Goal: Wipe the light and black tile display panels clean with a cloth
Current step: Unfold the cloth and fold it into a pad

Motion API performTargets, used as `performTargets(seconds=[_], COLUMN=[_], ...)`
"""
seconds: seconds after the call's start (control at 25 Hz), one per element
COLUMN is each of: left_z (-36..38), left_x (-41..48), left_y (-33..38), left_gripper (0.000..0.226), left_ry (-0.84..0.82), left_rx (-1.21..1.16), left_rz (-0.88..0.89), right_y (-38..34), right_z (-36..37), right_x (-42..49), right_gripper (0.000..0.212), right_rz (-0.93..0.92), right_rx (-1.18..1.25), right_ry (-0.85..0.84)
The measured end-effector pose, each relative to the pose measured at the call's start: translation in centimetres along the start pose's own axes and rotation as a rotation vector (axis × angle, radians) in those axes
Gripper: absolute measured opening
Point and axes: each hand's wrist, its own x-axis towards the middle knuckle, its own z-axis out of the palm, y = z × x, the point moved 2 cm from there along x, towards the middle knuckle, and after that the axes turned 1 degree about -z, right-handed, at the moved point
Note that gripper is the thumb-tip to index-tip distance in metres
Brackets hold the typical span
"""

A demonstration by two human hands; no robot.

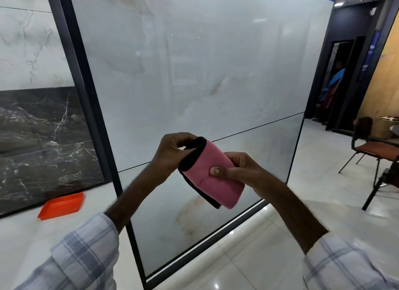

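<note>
Pink cloth with black edging, folded, held up before the light tile panel; left hand pinches its top edge, fingertips tucked out of sight behind the fold; right hand clamps the middle, thumb on top, fingers hidden underneath; black tile panel far left, partly cut off

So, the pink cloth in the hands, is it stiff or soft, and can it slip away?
The pink cloth is probably soft and floppy: it lies folded over, and its black-edged end hangs loose. It seems light, since the left hand and right hand hold it with fingertips. Slipping looks unlikely; the surface looks matte.
</note>
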Motion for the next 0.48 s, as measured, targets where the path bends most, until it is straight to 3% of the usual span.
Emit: performTargets(seconds=[0.08, 0.16, 0.24, 0.36, 0.48], left_z=[-1.7, -3.6, -5.3, -6.5, -7.8], left_x=[-0.4, -0.7, -0.8, -0.4, 0.4], left_y=[-0.6, -1.6, -2.8, -3.9, -4.2], left_gripper=[0.012, 0.041, 0.056, 0.052, 0.036], left_ry=[-0.108, -0.274, -0.38, -0.307, -0.119], left_rx=[-0.023, -0.107, -0.161, 0.087, 0.157], left_rz=[-0.239, -0.521, -0.603, -0.369, -0.102], right_y=[-0.3, -0.3, -0.2, 0.1, -0.4], right_z=[0.9, 1.8, 3.0, 4.5, 6.1], right_x=[0.5, 1.3, 2.5, 4.3, 6.4], right_gripper=[0.055, 0.052, 0.042, 0.028, 0.039], right_rz=[-0.04, -0.076, -0.081, -0.107, -0.146], right_rx=[0.036, 0.056, 0.039, 0.0, -0.037], right_ry=[0.146, 0.241, 0.31, 0.404, 0.463])
